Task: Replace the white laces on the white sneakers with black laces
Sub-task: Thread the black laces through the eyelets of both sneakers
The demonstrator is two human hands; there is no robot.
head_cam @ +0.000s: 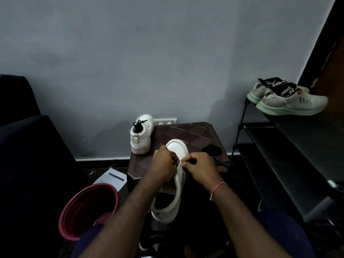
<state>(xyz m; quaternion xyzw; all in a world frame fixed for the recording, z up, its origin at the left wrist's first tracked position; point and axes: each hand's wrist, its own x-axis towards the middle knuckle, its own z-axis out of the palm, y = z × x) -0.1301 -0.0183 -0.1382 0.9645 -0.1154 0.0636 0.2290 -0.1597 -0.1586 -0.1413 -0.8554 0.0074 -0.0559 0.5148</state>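
One pink bucket (64, 213) sits at lower left of the frame, its inside dark and its contents unclear. Right of it a brown stool (186, 134) carries a white sneaker (176, 148), its smooth toe pointing up-frame and its visible eyelets bare. Left hand (163, 164) and right hand (200, 167) meet over its eyelet flaps, fingers curled and pinching there. Black laces (212, 149) lie bunched just right of the toe
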